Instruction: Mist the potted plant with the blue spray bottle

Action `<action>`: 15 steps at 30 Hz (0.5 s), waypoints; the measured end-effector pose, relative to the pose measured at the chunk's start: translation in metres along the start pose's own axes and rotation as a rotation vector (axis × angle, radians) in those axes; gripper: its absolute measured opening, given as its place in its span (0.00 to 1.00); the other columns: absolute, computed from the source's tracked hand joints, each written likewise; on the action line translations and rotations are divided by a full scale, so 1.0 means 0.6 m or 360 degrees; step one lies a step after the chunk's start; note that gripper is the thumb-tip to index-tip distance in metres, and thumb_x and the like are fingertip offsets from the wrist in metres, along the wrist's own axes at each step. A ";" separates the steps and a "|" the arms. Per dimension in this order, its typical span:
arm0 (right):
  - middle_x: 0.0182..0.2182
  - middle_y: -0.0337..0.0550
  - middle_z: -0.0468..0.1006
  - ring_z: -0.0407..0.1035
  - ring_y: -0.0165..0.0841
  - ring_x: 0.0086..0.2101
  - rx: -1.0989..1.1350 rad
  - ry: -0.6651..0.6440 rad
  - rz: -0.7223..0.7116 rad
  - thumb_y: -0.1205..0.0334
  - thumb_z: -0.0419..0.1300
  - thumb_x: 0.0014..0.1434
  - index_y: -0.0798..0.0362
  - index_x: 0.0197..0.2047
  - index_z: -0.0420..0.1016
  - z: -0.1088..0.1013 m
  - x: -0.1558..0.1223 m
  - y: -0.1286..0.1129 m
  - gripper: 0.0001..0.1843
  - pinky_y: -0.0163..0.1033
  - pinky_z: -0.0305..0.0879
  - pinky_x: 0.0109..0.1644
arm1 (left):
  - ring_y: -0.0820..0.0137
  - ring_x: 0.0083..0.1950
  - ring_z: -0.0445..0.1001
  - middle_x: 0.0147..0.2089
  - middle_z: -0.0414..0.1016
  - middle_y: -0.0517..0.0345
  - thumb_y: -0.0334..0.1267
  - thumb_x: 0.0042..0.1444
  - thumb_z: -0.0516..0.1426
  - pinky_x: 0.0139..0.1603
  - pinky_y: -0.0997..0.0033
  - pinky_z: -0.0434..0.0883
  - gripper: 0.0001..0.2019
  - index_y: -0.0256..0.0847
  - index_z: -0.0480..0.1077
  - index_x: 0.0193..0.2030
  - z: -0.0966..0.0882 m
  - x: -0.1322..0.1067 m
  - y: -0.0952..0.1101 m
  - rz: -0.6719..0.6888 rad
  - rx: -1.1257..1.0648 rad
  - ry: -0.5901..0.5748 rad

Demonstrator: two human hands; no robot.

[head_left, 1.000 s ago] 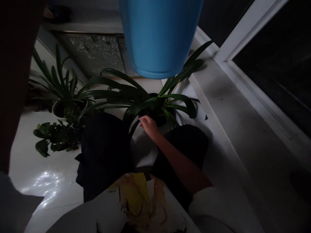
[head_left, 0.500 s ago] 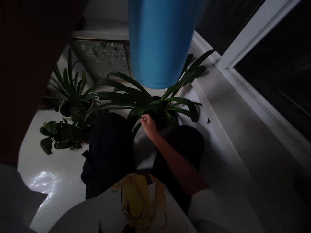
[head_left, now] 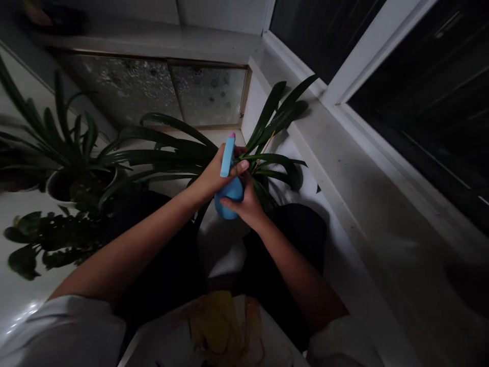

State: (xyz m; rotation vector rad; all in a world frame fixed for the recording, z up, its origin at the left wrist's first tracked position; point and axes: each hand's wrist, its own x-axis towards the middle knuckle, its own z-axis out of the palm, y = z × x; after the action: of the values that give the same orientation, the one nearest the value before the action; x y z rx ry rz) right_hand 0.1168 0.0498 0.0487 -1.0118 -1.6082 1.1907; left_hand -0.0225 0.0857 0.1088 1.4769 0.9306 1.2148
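Blue spray bottle (head_left: 230,198) above gap between dark-clad knees (head_left: 300,227): left hand (head_left: 215,171) wrapped round top, right hand (head_left: 250,203) gripping body. Both block view of long-leaved plant's (head_left: 168,159) base. Leftward, pale pot (head_left: 50,191), low bushy plant (head_left: 28,260). Rightward, ledge (head_left: 340,199) beneath window (head_left: 431,107); leaves overlap ledge in view.
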 end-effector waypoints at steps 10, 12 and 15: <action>0.70 0.56 0.64 0.62 0.48 0.68 0.0083 0.0342 0.0266 0.46 0.68 0.51 0.52 0.73 0.54 -0.018 -0.052 0.033 0.51 0.53 0.61 0.72 | 0.44 0.70 0.68 0.72 0.67 0.40 0.74 0.48 0.64 0.69 0.43 0.67 0.53 0.46 0.59 0.74 0.003 -0.063 -0.130 -0.0880 -0.0589 -0.0288; 0.68 0.52 0.68 0.65 0.49 0.66 0.0177 0.0400 0.0316 0.44 0.67 0.53 0.49 0.72 0.59 -0.020 -0.072 0.034 0.47 0.54 0.63 0.71 | 0.44 0.66 0.73 0.65 0.75 0.40 0.78 0.55 0.54 0.66 0.44 0.70 0.48 0.42 0.64 0.71 0.021 -0.093 -0.147 -0.1327 -0.0837 -0.0377; 0.66 0.50 0.70 0.65 0.49 0.65 0.0195 0.0392 0.0397 0.42 0.68 0.53 0.47 0.68 0.65 -0.024 -0.098 0.038 0.43 0.53 0.62 0.71 | 0.47 0.63 0.76 0.54 0.82 0.41 0.72 0.64 0.49 0.65 0.50 0.72 0.42 0.37 0.70 0.67 0.047 -0.142 -0.170 -0.1682 -0.1000 -0.0372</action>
State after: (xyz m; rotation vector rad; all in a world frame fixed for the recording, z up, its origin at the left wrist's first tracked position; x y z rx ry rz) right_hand 0.1500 0.0034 0.0186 -1.2525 -1.2294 1.2574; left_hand -0.0103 0.0230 -0.0111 0.4502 0.8605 0.4414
